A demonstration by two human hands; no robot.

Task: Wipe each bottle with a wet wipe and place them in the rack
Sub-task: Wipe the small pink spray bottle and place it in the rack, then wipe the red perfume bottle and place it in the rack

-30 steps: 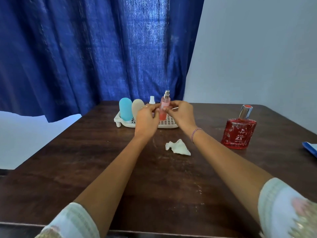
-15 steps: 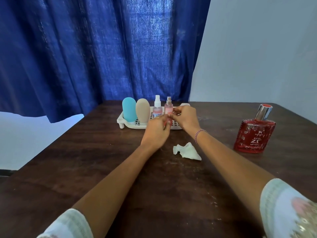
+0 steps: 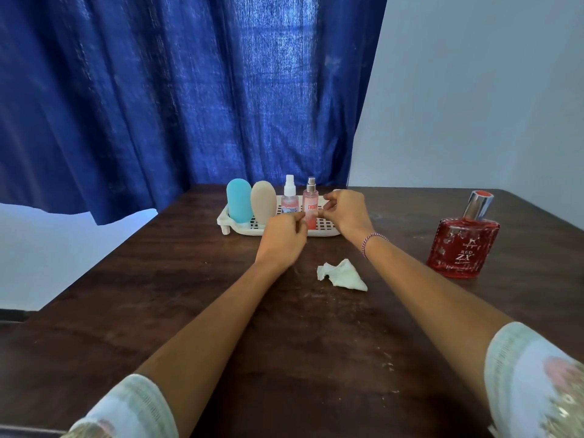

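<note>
A white slotted rack (image 3: 328, 231) stands at the far middle of the table. In it stand a blue bottle (image 3: 239, 200), a beige bottle (image 3: 263, 202), a clear spray bottle (image 3: 289, 197) and a pink spray bottle (image 3: 310, 203), all upright. My left hand (image 3: 282, 237) is just in front and left of the pink bottle, fingers loosely curled at its base. My right hand (image 3: 347, 213) hovers right of it, fingertips a small gap away. A crumpled wet wipe (image 3: 343, 275) lies on the table nearer me. A red square perfume bottle (image 3: 463, 246) stands at the right.
The dark wooden table (image 3: 158, 295) ends at a blue curtain (image 3: 189, 90) behind the rack and a pale wall on the right. The table's left edge drops off to a light floor.
The pink spray bottle, held up between both hands a second ago, now stands in the rack beside the clear spray bottle. Both hands have loosened off it and drawn back slightly.
</note>
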